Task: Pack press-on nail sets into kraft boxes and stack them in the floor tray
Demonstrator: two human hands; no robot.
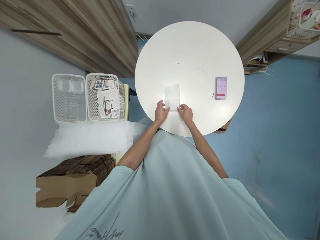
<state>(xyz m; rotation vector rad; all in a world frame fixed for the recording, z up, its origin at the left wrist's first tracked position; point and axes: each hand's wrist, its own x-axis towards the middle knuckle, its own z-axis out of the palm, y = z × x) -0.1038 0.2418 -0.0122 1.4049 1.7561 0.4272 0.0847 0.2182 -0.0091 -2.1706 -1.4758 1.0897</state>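
Observation:
On the round white table (190, 43) lies a translucent white sheet (172, 90), like thin packing foam. A small, clear or whitish rectangular item (173, 105) rests on its near end; its kind is hard to make out. My left hand (161, 113) is at the near left corner, thumb and fingers closed on the sheet's edge. At the near right corner, my right hand (185, 114) pinches the sheet between thumb and fingers. Farther right on the table is a pink-purple box (221, 88), its print blurred, apart from both hands.
To my left stand a white basket (53, 100) with clear plastic containers and another basket (90, 106) with small cards and packets. Nearer are a stack of white sheets (92, 138) and folded brown cardboard (65, 188). Wooden cabinets (100, 30) flank the table.

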